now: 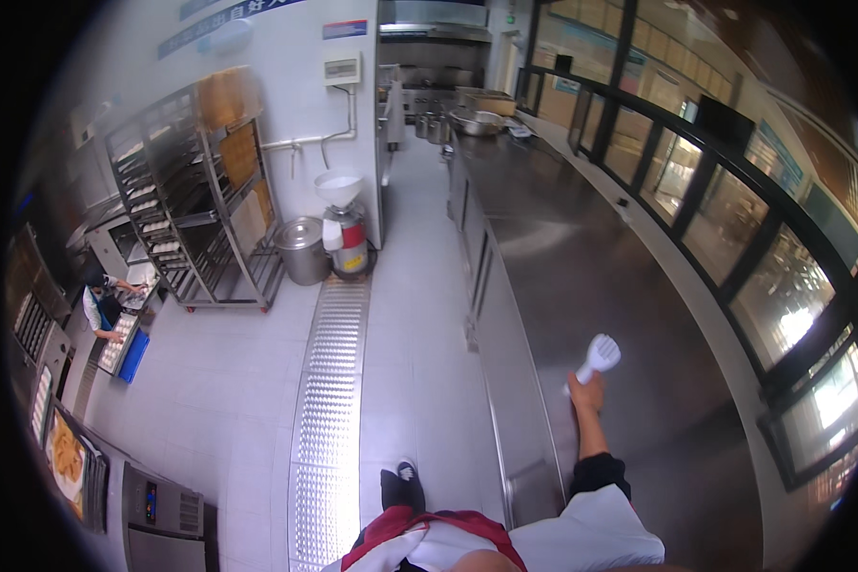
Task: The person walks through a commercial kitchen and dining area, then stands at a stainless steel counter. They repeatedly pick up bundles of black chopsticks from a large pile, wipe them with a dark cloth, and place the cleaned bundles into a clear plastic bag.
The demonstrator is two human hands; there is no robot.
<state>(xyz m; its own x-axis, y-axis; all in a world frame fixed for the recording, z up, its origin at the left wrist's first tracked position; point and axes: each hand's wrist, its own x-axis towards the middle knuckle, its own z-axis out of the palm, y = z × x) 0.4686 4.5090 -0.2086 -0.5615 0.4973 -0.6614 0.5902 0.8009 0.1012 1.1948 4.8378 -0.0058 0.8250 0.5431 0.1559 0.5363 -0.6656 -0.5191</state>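
My right hand [589, 392] reaches out over the long stainless steel counter [629, 296] to my right. Its fingers are closed round the handle of a white slotted spoon [602, 352]. The spoon's broad head has dark slots and points away from me. A short bit of white handle shows on the left side of the fist. Whether the spoon rests on the steel or is held just above it, I cannot tell. My left hand is not in view.
Left of a metal floor grate [329, 381] stand a tray rack [210, 219], a lidded steel pot [302, 250] and a red and silver machine [351, 243]. At far left a person [100, 303] handles a tray of pale pieces. Bowls [477, 122] sit at the counter's far end; windows [705, 200] line its right.
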